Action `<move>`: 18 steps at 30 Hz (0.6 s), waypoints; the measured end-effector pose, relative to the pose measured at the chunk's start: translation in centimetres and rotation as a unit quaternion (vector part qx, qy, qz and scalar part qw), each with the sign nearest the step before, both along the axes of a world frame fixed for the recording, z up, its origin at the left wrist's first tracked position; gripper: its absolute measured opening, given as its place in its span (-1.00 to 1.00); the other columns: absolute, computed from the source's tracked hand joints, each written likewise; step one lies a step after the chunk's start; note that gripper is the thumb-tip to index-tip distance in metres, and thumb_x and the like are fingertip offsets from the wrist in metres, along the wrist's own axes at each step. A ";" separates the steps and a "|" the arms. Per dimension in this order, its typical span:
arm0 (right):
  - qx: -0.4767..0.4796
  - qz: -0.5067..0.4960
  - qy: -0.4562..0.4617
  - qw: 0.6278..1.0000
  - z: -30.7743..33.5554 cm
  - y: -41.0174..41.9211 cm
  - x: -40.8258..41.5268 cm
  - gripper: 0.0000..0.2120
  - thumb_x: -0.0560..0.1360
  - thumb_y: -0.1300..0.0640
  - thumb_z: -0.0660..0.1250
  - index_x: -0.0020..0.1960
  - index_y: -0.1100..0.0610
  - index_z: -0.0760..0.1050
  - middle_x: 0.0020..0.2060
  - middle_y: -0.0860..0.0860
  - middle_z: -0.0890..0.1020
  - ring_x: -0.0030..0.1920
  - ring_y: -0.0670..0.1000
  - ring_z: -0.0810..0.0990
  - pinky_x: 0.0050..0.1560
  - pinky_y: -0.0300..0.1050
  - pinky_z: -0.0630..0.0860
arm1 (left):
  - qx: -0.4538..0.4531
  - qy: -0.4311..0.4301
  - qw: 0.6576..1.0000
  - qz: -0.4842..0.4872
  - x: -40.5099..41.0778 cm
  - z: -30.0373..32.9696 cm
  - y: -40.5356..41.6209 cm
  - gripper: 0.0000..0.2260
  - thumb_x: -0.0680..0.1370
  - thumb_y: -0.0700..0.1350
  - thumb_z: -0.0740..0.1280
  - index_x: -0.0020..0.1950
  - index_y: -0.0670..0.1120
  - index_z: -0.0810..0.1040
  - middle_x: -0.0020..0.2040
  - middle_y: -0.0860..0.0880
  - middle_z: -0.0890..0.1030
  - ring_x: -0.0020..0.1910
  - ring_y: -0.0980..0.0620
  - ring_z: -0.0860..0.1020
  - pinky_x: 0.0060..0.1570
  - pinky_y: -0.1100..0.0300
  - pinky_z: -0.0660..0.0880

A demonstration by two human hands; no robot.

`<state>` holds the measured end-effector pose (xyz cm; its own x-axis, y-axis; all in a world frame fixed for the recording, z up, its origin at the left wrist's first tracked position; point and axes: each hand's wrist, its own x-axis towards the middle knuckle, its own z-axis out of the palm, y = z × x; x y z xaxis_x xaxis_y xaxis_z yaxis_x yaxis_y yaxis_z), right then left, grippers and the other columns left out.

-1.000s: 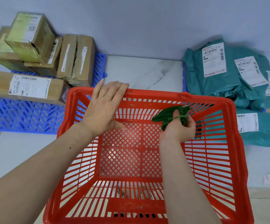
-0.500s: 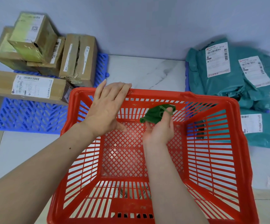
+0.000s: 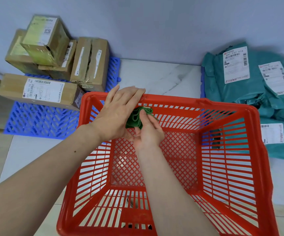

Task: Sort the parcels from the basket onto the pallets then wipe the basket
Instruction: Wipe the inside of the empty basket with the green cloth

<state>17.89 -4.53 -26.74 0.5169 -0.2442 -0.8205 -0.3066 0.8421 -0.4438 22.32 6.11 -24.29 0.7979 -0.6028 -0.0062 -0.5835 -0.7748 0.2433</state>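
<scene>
Nearest, in the lower centre of the frame, the red basket [image 3: 226, 167] stands empty of parcels on the pale floor [image 3: 27, 150], both forearms reaching into it. At its far wall, just left of centre, the right hand [image 3: 148, 132] has its fingers pinched closed on a bunched green cloth [image 3: 136, 117], while the left hand [image 3: 119, 111] lies flat and open-fingered over the far rim, touching the cloth. Beyond, cardboard boxes [image 3: 52, 65] sit on the blue pallet [image 3: 40, 121] at upper left, and teal mailer bags [image 3: 257, 86] lie heaped at upper right.

Green cloth [image 3: 136, 118] in right hand [image 3: 148, 132] against basket [image 3: 197, 106] wall.
</scene>
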 end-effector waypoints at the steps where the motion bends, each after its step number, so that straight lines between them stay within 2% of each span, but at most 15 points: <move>1: 0.000 0.002 0.005 1.000 -0.1 0.0 0.2 -0.89 0.41 0.31 0.52 -0.10 0.15 0.68 -0.10 0.08 0.75 -0.03 0.15 0.72 -0.20 0.12 0.66 | 0.000 0.002 1.000 -0.002 0.0 0.0 0.0 0.20 0.08 0.15 0.66 0.57 -0.13 0.11 0.45 -0.11 0.30 0.49 -0.12 0.23 0.51 -0.09 -0.12; 4: -0.016 0.013 0.020 1.000 -0.5 0.4 0.6 -0.84 0.36 0.31 0.56 -0.11 0.13 0.67 -0.07 0.08 0.74 -0.01 0.15 0.71 -0.08 0.33 0.62 | -0.002 0.003 1.000 0.000 -0.1 -0.1 -0.1 0.21 0.07 0.13 0.67 0.56 -0.10 0.09 0.45 -0.10 0.30 0.49 -0.12 0.22 0.51 -0.09 -0.12; 5: -0.029 0.015 0.026 0.999 -0.5 0.5 0.8 -0.83 0.35 0.31 0.57 -0.14 0.12 0.67 -0.08 0.07 0.74 -0.01 0.13 0.71 -0.07 0.34 0.62 | -0.001 0.001 1.000 0.002 -0.1 -0.1 -0.1 0.22 0.05 0.13 0.67 0.56 -0.10 0.09 0.45 -0.10 0.30 0.49 -0.11 0.22 0.51 -0.07 -0.14; 9: -0.108 0.015 0.059 0.992 -1.1 0.6 1.2 -0.81 0.34 0.33 0.58 -0.12 0.19 0.63 -0.09 0.04 0.72 -0.05 0.04 0.70 -0.18 0.03 0.69 | 0.001 0.003 1.000 0.007 -0.1 0.0 -0.2 0.23 0.04 0.16 0.66 0.56 -0.10 0.10 0.45 -0.10 0.30 0.49 -0.10 0.20 0.50 -0.03 -0.19; 11: -0.122 0.010 0.069 0.990 -2.0 0.4 1.1 -0.80 0.34 0.34 0.57 -0.11 0.21 0.61 -0.09 0.05 0.72 -0.05 0.05 0.70 -0.19 0.00 0.69 | 0.005 0.011 1.000 0.004 0.0 0.2 -0.2 0.25 0.03 0.16 0.67 0.57 -0.11 0.10 0.46 -0.11 0.29 0.50 -0.11 0.19 0.50 -0.02 -0.21; 14: -0.104 -0.022 0.102 0.989 -3.1 -0.3 0.3 -0.80 0.34 0.36 0.56 -0.10 0.21 0.60 -0.07 0.11 0.71 -0.03 0.11 0.70 0.06 0.10 0.66 | 0.008 0.026 1.000 -0.002 0.0 0.5 -0.2 0.26 0.05 0.18 0.66 0.58 -0.11 0.07 0.49 -0.10 0.27 0.51 -0.11 0.17 0.51 -0.04 -0.21; 18: -0.017 -0.019 0.059 0.998 -2.9 -1.7 -0.6 -0.71 0.41 0.38 0.50 0.10 0.23 0.58 0.05 0.19 0.69 0.03 0.14 0.70 0.15 0.11 0.62 | 0.012 0.029 1.000 -0.002 0.1 0.5 -0.1 0.26 0.06 0.17 0.67 0.59 -0.10 0.05 0.50 -0.10 0.25 0.52 -0.11 0.16 0.51 -0.04 -0.22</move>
<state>17.28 -6.23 -29.60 0.4065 -0.2897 -0.8665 -0.3267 0.8396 -0.4340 22.39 6.05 -23.81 0.7937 -0.6047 -0.0661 -0.5717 -0.7787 0.2585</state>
